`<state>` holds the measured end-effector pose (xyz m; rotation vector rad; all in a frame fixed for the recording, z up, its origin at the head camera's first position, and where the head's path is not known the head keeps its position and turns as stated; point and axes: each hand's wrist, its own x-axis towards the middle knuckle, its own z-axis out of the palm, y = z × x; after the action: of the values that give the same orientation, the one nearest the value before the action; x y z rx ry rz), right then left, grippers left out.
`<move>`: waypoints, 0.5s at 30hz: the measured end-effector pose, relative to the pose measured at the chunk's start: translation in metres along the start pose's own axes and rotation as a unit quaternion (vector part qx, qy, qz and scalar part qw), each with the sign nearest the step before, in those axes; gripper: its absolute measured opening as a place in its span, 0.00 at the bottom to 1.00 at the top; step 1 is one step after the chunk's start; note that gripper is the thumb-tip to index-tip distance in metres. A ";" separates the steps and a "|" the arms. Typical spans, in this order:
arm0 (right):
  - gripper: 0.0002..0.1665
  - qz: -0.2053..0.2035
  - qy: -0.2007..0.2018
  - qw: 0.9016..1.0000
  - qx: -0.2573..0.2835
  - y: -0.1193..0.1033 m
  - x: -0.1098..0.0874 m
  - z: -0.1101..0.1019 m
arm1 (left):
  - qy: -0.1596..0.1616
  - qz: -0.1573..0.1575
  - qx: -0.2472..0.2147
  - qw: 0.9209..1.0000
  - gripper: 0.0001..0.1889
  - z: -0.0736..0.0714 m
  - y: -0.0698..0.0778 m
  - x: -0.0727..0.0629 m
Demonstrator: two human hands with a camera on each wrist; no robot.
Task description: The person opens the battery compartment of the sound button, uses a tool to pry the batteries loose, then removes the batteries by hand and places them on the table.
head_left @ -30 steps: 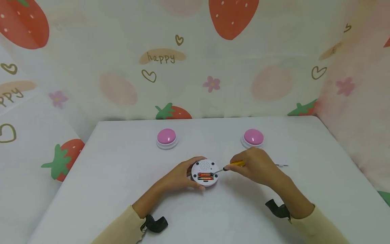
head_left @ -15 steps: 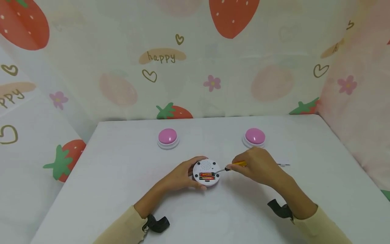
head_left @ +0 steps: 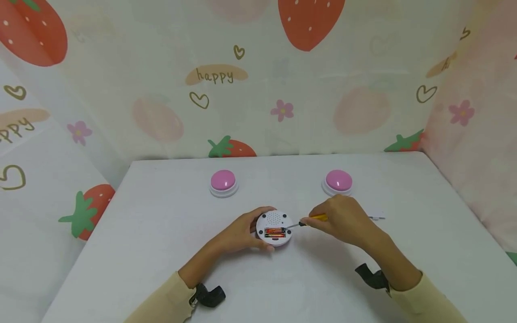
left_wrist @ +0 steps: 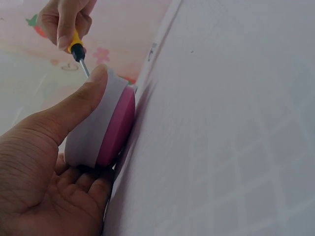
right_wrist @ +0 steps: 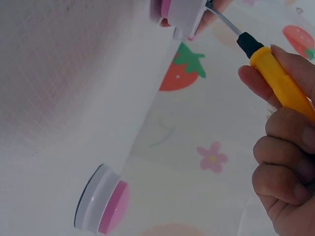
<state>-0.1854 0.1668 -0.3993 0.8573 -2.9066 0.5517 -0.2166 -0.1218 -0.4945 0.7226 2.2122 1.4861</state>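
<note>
My left hand grips a round white button device by its rim, thumb at the near side. Its underside faces up, and its pink dome points down at the table in the left wrist view. Two red-and-black batteries lie side by side in its uncovered compartment. A yellow screwdriver with a black collar is held in my right hand. Its metal shaft slants down leftward, with the tip at the right end of the batteries. Whether the tip touches a battery is too small to tell.
Two more pink-topped buttons stand dome up at the back, one on the left and one on the right. A thin metal piece lies beyond my right hand, partly hidden. The white table meets a strawberry-patterned backdrop.
The head view has shifted a little, so everything sits slightly further right. Both hands keep their holds, and the screwdriver tip stays by the batteries' right end.
</note>
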 end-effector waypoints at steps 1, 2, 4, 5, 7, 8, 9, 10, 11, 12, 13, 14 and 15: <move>0.15 -0.002 0.001 1.000 -0.001 0.000 0.000 0.000 | 0.001 0.000 0.002 1.000 0.49 0.000 0.000 0.000; 0.15 -0.003 0.001 1.000 -0.001 0.000 0.000 0.000 | 0.001 -0.001 0.002 1.000 0.49 0.000 0.000 0.000; 0.15 -0.005 0.001 1.000 0.000 0.001 0.000 0.000 | 0.001 -0.003 0.004 1.000 0.49 0.000 0.000 -0.001; 0.15 -0.007 0.002 1.000 0.000 0.001 0.000 0.000 | 0.000 -0.003 0.002 1.000 0.50 0.000 0.000 -0.001; 0.15 -0.012 0.002 1.000 -0.002 0.000 0.000 -0.001 | -0.001 -0.004 -0.001 1.000 0.50 0.000 0.000 -0.002; 0.15 -0.015 0.003 1.000 -0.003 0.000 0.000 -0.001 | -0.001 -0.004 -0.001 1.000 0.50 0.000 0.000 -0.002; 0.15 -0.018 0.003 1.000 -0.006 0.000 0.000 -0.001 | -0.001 -0.004 -0.001 1.000 0.50 0.000 0.000 -0.002; 0.15 -0.021 0.003 1.000 -0.007 -0.001 0.000 -0.002 | -0.002 -0.003 -0.002 1.000 0.50 0.000 0.000 -0.002; 0.15 -0.023 0.003 1.000 -0.009 -0.001 0.000 -0.003 | -0.002 -0.001 -0.002 1.000 0.49 0.000 0.000 -0.002; 0.15 -0.023 0.002 1.000 -0.012 -0.001 0.000 -0.004 | -0.002 0.000 -0.002 1.000 0.49 -0.001 0.000 -0.002; 0.15 -0.021 0.001 1.000 -0.013 -0.002 0.000 -0.005 | -0.002 0.002 -0.002 1.000 0.49 -0.001 0.000 -0.002; 0.15 -0.019 0.001 1.000 -0.012 -0.003 -0.001 -0.006 | -0.003 0.004 -0.002 1.000 0.49 -0.001 0.000 -0.001; 0.15 -0.016 -0.001 1.000 -0.011 -0.003 -0.001 -0.007 | -0.004 0.005 -0.002 1.000 0.49 -0.001 0.000 -0.001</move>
<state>-0.1827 0.1674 -0.3917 0.9013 -2.8888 0.5153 -0.2162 -0.1231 -0.4942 0.7381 2.2011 1.4899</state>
